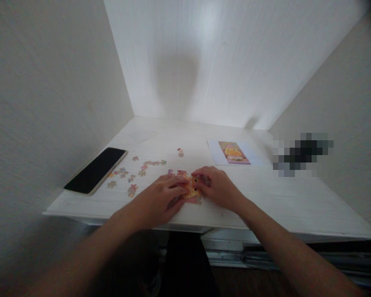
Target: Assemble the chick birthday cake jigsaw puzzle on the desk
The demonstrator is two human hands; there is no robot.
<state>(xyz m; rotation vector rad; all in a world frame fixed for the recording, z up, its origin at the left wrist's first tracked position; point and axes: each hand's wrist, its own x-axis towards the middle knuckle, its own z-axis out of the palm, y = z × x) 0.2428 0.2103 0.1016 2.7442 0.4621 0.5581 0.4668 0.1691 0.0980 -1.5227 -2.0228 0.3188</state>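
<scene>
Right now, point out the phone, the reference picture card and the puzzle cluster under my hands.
phone (95, 170), head view, middle of its dark screen.
reference picture card (234, 152), head view, on the printed yellow figure.
puzzle cluster (191, 187), head view, orange patch showing between the two hands.

The back wall (235, 62) is being lit brightly from above; a soft shadow is being cast there, edges being blurred.

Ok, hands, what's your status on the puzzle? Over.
Left hand and right hand pressing on joined puzzle patch. Loose pieces left. Phone far left, clear.
</scene>
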